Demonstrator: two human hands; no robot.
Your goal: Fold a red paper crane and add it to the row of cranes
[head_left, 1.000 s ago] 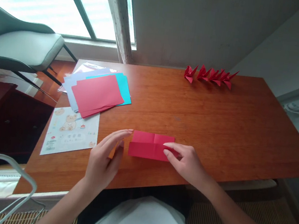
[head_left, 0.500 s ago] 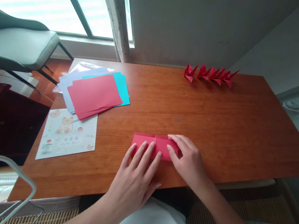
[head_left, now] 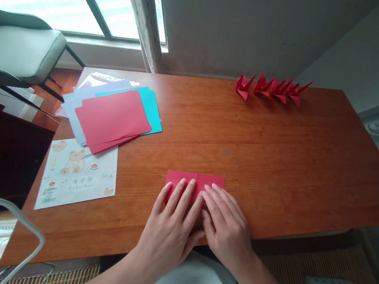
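Observation:
A folded red sheet of origami paper lies flat near the front edge of the table, with a crease running down its middle. My left hand rests over its left half, fingers spread and lying flat on the paper. On the right half lies my right hand, its fingers stretched out and the tips near the centre crease. Both hands cover the paper's lower edge. Neither hand grips it.
Several red folded paper cranes stand in a row at the table's back edge. To the left are red sheets on blue and lilac ones, and a bear-printed sheet. A white curved tube rises at lower left.
My right hand has slid left and toward me, from the paper's right end to beside my left hand. My left hand stays in place. The view has shifted slightly.

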